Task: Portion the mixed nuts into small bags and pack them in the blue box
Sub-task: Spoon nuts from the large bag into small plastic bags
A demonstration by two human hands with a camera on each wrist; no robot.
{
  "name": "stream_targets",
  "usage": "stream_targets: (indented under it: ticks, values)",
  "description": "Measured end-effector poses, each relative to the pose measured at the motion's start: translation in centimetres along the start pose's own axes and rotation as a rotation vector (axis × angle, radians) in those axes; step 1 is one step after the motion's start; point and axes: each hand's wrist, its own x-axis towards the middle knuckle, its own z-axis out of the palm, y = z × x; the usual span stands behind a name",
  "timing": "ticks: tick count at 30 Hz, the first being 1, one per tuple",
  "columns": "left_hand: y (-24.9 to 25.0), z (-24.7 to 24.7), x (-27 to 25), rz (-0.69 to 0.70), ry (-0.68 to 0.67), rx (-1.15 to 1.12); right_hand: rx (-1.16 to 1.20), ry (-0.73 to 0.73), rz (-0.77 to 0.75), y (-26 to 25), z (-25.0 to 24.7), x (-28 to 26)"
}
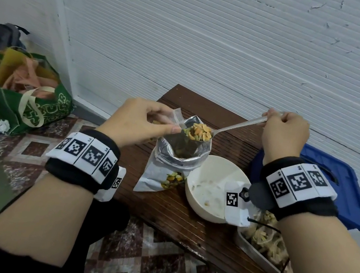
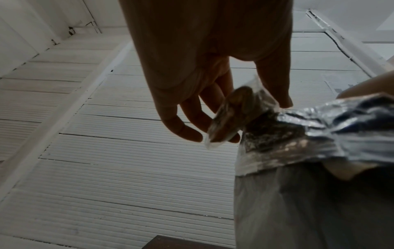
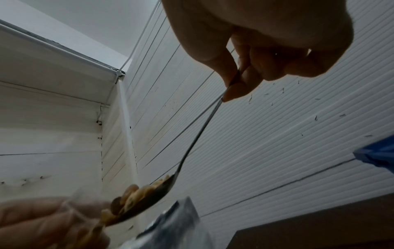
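Note:
My left hand (image 1: 146, 118) pinches a small clear bag (image 1: 177, 118) at its mouth, just left of the big foil nut pouch (image 1: 177, 160). In the left wrist view the small bag (image 2: 238, 114) has some nuts in it and hangs between thumb and fingers beside the foil pouch (image 2: 319, 134). My right hand (image 1: 283, 133) grips the handle of a metal spoon (image 1: 236, 127). Its bowl, heaped with mixed nuts (image 1: 199, 131), is at the small bag's mouth, over the open pouch. The right wrist view shows the loaded spoon (image 3: 149, 198) from below. The blue box (image 1: 333, 187) sits behind my right wrist.
A white bowl (image 1: 208, 189), nearly empty, stands right of the pouch on the dark wooden bench (image 1: 183, 221). A metal tray (image 1: 262, 249) of filled small bags lies at the right front. On the tiled floor to the left are a green shopping bag (image 1: 31, 98) and a backpack (image 1: 1, 37).

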Motion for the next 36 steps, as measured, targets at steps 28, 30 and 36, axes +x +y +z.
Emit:
stream_targets:
  ticks: [28, 30, 36]
  values:
    - [0.7, 2.5, 0.5, 0.06, 0.089, -0.041, 0.374, -0.119, -0.435, -3.5, 0.8, -2.3]
    - [0.6, 2.2, 0.6, 0.04, 0.12, -0.08, 0.417, -0.05, -0.439, -3.6, 0.3, -2.0]
    - [0.0, 1.4, 0.7, 0.027, 0.161, -0.139, 0.331, 0.165, -0.26, -2.9, -0.7, -0.7]
